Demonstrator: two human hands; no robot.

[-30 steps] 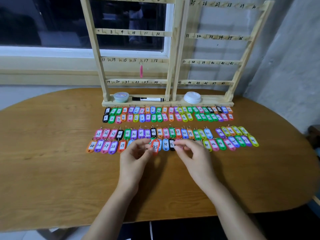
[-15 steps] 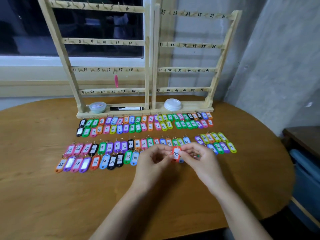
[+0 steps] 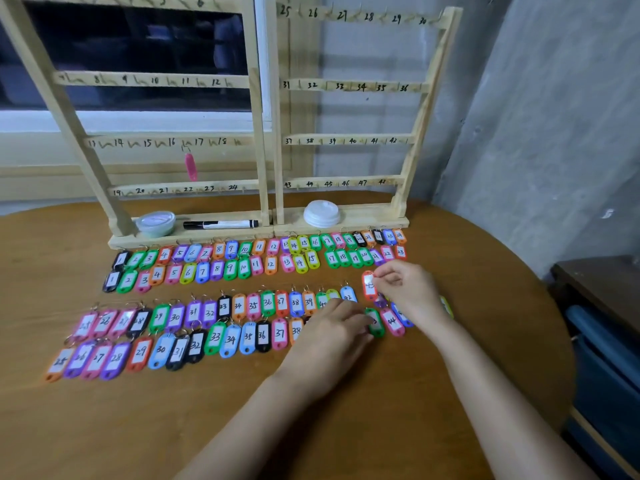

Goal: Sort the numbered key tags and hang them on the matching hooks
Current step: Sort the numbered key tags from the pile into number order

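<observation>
Checker: Writing on the orange tag (image 3: 369, 287)?
Spotter: It looks like 43, but blurred. The right hand (image 3: 408, 292) pinches its ring end between thumb and forefinger, and the tag extends below the fingertips.
Checker: And the left hand (image 3: 330, 329)?
Spotter: Its fingers lie straight and close together on the tag rows, tips touching a green tag (image 3: 375, 323). Pink tag 44 (image 3: 392, 322) lies just beyond them. The rack (image 3: 426, 109) has a bottom rail reading 43 to 48.
</observation>
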